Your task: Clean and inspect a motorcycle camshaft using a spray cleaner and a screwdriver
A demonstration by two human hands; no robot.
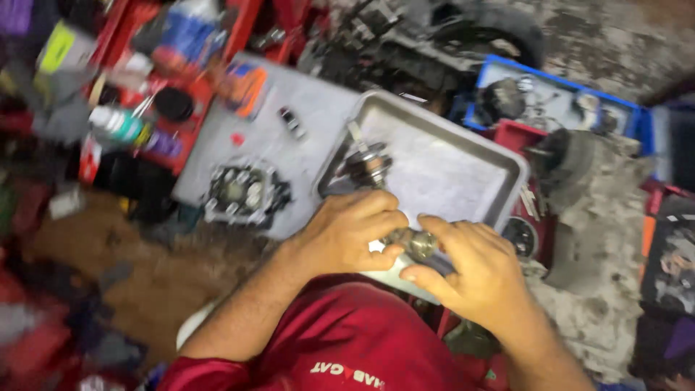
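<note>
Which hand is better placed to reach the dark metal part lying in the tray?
Probably the left hand: it sits just below the dark metal part in the tray. The right hand is farther off. Both pinch a small metal piece.

Small metal part (418, 242) between both hands, over tray (463, 174) near edge.

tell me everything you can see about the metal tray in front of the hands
The metal tray is a shallow, dull grey rectangle with rounded corners and a raised rim, lying flat and skewed to the picture. A dark metal part rests in its far left corner. Both hands, left hand and right hand, cover its near edge.
</note>
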